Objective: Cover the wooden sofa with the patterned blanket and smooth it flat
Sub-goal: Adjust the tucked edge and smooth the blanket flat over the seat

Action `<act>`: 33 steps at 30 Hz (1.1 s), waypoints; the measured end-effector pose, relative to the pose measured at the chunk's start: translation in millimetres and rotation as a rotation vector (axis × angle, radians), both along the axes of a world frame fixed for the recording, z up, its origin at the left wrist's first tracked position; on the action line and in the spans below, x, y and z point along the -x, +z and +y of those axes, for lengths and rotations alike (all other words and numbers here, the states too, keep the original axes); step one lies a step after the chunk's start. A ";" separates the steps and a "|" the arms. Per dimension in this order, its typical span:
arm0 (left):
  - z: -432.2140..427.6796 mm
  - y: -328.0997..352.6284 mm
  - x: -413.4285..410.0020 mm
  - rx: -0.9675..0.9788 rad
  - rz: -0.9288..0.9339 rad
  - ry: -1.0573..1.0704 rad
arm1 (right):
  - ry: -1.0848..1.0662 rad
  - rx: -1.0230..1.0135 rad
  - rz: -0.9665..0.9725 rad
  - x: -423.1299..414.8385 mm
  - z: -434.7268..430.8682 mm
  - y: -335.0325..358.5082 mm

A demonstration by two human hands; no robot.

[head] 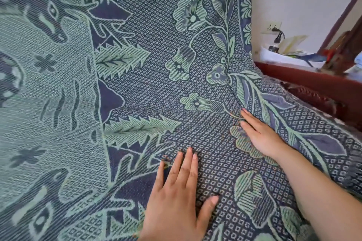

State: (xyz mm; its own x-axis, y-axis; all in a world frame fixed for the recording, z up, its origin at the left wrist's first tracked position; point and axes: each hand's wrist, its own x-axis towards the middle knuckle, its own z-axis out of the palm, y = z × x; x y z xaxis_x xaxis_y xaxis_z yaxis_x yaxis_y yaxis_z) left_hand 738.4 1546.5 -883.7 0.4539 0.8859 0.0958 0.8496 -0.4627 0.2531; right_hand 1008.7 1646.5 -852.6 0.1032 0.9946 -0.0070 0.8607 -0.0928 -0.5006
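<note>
Now my left grip (pixel 176 191) and right grip (pixel 260 133) lie flat, fingers straight, on the patterned blanket (pixel 156 64) — draped over the wooden sofa (pixel 305 78), seat and back — so palms press creases out.

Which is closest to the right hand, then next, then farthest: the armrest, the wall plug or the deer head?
1. Armrest, just right of the right hand.
2. Plug, on the wall behind the armrest.
3. Deer head, far upper left on the blanket.
</note>
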 end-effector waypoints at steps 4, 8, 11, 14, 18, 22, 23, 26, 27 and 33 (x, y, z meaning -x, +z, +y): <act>-3.1 -2.8 0.3 -0.028 0.014 0.018 | 0.035 -0.064 -0.010 11.1 2.0 11.2; -3.8 9.3 3.1 0.011 0.000 0.066 | 0.043 -0.258 -0.055 17.7 12.0 29.7; 6.1 28.6 9.7 0.017 0.042 0.095 | 0.091 -0.182 -0.140 9.8 17.5 17.4; 16.1 32.4 17.2 0.046 0.075 0.133 | 0.082 -0.126 -0.171 2.4 18.8 2.8; 3.1 22.6 17.8 0.150 0.176 0.091 | 0.071 -0.077 -0.189 3.4 21.9 1.5; 5.0 28.5 19.2 0.169 0.174 0.090 | 0.060 -0.117 -0.167 21.3 20.4 20.1; 7.4 32.7 24.0 0.151 0.158 0.097 | 0.076 -0.126 -0.160 33.9 17.1 25.4; 8.5 43.1 52.5 0.112 0.108 0.125 | 0.248 -0.122 -0.191 92.8 -11.1 35.1; 5.5 43.6 66.1 0.121 0.107 0.115 | 0.335 -0.115 -0.211 115.8 -26.4 34.5; -28.7 29.7 130.4 0.104 0.213 -0.001 | 0.716 0.004 -0.206 214.8 -111.4 10.4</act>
State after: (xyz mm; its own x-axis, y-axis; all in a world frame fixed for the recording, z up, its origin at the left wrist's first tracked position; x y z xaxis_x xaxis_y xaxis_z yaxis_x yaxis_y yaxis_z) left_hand 607.9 1517.8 -854.0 0.4551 0.8854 -0.0943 0.8885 -0.4444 0.1145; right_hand 793.8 1535.1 -842.2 -0.5705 0.8190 -0.0609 0.7875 0.5245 -0.3237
